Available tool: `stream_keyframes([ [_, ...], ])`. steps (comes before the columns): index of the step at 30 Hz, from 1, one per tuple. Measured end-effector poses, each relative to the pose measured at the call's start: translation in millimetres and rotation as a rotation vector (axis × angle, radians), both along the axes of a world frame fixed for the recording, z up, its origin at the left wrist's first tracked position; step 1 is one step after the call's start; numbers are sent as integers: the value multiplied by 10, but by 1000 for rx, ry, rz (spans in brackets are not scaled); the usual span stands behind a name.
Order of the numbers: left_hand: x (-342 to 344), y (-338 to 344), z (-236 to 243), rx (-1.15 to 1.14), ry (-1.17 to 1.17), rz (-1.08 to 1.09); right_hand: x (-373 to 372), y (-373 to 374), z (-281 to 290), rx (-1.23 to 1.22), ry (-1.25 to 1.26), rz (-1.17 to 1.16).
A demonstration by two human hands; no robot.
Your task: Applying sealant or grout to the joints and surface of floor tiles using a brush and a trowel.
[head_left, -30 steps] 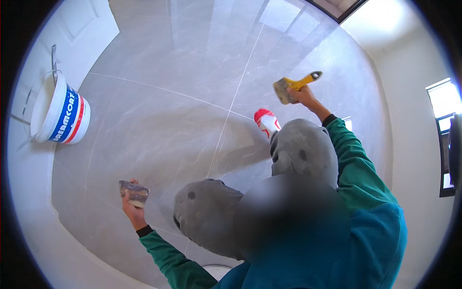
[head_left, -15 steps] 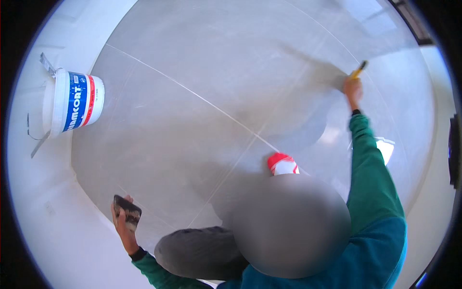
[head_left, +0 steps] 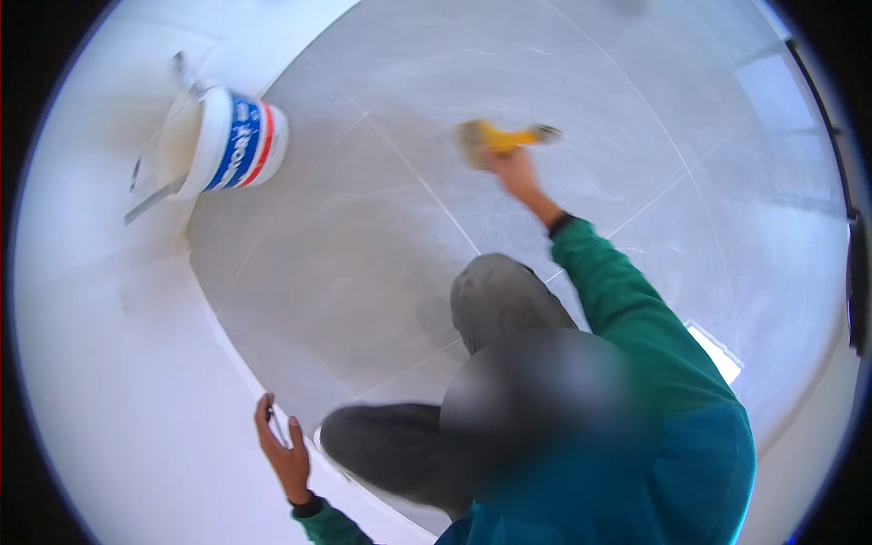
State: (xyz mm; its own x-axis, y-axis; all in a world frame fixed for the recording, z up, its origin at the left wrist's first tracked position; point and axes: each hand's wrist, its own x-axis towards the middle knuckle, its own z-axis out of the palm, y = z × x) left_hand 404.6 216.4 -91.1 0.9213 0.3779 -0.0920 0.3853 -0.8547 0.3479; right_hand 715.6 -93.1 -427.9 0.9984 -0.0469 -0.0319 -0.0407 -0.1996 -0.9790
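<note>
In the upper middle my right hand (head_left: 516, 173) is closed round a yellow-handled tool (head_left: 505, 139) over the grey floor. Its broad tan head is smeared by motion, so I cannot tell brush from scraper; the handle's other end is dark and silvery. Low on the left, beside the white wall, my left hand (head_left: 289, 459) pinches a thin flat thing (head_left: 277, 431) between thumb and fingers. That thing shows almost edge-on, and its kind cannot be made out. My grey-trousered knees (head_left: 498, 295) lie between the hands.
A white bucket (head_left: 272, 145) with a blue and red band stands by the wall at the upper left. Flat metal strips (head_left: 154, 201) stick out over its rim. Thin pale joint lines cross the floor. A bright white patch (head_left: 716, 352) shows at right, partly behind my sleeve.
My right hand has swung left with the yellow-handled tool. The dark flat thing in my left hand has turned nearly edge-on. The view has shifted, and a knee shows where a red-and-white shoe was.
</note>
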Motion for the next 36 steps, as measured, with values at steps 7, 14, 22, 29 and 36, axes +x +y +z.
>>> stream_keyframes([
  [7,-800,-470,-932,-69,-59,242,111,-1814,-38,-527,101,-157],
  [14,-373,-192,-1838,-74,-66,336,624,-1928,153,-831,190,-67],
  [22,302,0,-2080,-114,154,436,285,391,-1035,-1654,-10,-231],
  [29,244,100,-2107,-181,264,523,-459,3415,350,-448,166,361],
  [36,62,179,-2132,-230,70,536,-53,1683,176,-993,197,245],
])
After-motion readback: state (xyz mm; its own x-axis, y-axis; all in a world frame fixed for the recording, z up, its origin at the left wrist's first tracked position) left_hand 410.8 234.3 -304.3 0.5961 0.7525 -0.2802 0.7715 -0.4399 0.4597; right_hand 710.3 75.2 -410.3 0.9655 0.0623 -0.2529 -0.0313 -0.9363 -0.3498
